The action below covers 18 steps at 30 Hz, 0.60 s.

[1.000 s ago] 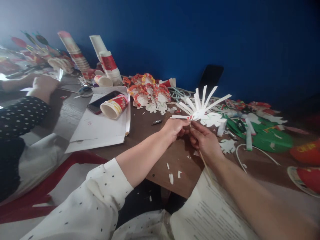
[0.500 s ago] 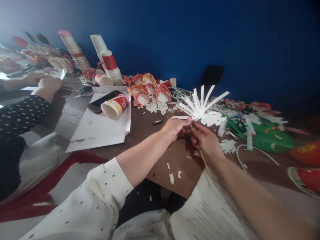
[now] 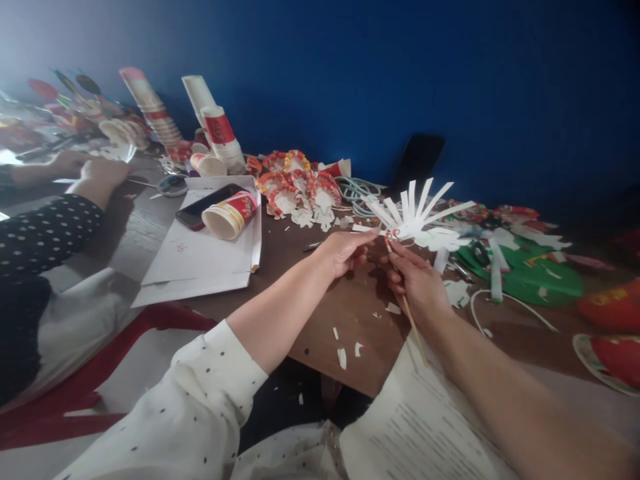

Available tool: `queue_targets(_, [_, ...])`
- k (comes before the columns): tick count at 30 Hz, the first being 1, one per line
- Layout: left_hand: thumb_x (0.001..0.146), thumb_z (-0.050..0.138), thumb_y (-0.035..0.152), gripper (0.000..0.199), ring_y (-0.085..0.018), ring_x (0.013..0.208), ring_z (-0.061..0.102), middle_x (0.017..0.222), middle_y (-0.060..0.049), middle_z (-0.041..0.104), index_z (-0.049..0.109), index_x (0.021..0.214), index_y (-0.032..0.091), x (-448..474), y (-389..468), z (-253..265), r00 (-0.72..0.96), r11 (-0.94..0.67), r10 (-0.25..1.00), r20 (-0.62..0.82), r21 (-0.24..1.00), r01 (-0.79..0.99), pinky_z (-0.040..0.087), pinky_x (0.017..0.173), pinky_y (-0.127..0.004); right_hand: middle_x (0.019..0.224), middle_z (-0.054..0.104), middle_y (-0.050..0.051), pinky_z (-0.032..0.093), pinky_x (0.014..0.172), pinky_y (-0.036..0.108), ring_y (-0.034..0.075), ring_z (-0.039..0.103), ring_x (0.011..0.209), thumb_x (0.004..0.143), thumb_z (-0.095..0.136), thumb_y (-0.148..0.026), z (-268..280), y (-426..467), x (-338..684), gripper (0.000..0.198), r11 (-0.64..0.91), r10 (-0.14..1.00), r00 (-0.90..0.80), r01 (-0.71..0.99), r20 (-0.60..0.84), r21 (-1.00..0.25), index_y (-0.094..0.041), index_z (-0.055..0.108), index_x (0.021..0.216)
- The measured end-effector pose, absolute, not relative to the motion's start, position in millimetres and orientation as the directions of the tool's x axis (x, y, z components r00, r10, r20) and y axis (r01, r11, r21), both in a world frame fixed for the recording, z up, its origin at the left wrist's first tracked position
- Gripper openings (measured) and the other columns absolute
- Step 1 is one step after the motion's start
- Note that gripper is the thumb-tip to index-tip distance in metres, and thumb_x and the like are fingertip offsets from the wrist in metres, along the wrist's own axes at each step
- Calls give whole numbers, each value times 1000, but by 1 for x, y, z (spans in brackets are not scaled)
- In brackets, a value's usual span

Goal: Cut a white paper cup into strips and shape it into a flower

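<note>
My right hand [image 3: 417, 280] pinches a thin wooden stick [image 3: 413, 325] near its upper end, where a bit of red shows. Just above the fingertips is a white paper cutout [image 3: 411, 223], with long strips fanned upward and a jagged flat part at the right. My left hand [image 3: 347, 253] is beside it with curled fingers, its index fingertip against a strip at the cutout's left side. Whatever lies between these fingers is hidden. Small paper scraps [image 3: 342, 358] lie on the brown table [image 3: 320, 320] below the hands.
At left a paper cup [image 3: 229, 217] and a phone [image 3: 193, 215] rest on a white box [image 3: 200, 257]. Stacked cups [image 3: 220, 133] stand behind, by red and white paper crafts [image 3: 300, 187]. Green paper [image 3: 545, 273] is at right. A co-worker's hand [image 3: 103, 177] is far left.
My left fingers have drawn slightly left and apart from my right hand. The paper cutout has shifted a little right and its strips lean more to the right.
</note>
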State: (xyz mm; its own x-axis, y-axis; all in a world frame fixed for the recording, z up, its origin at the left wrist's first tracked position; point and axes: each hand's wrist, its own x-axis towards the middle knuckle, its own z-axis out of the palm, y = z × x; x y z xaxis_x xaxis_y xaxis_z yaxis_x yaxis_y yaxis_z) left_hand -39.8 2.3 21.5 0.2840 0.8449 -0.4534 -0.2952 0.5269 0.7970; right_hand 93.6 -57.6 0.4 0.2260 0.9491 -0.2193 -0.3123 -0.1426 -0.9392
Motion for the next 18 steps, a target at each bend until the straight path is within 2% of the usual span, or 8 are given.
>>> queue_targets(2, [69,79,29,23,-3,47,46,63,-1,60,64,75,12,-42,5,25,206,507,862,-463,792,-341,38,44,-15,72,62,0,19,36,15,3,36,45,61,72,-25,1,-57,94,50,-141,949,229,-310,-218,-940,-19,65,110])
queue_targets(5, [75,71,17,13,-2,46,45,61,0,58,61,70,13,-42,6,26,153,487,873,-462,817,-309,38,45,-15,72,62,0,18,36,16,4,35,45,61,72,-24,2,-58,93,49,-131,947,241,-307,-211,-943,-19,66,109])
queue_targets(10, [77,64,9,13,-4,48,48,61,-1,58,60,66,12,-41,6,22,152,478,878,-454,847,-232,41,48,-17,72,62,1,18,36,16,4,36,46,61,72,-23,3,-58,93,45,-126,937,271,-325,-220,-937,-19,67,106])
queue_targets(18, [80,61,7,12,-6,54,55,63,-2,61,61,69,11,-44,6,24,232,499,863,-449,829,-251,47,51,-16,69,61,1,19,37,14,3,35,46,60,70,-19,5,-56,95,40,-112,934,279,-359,-221,-927,-16,67,100])
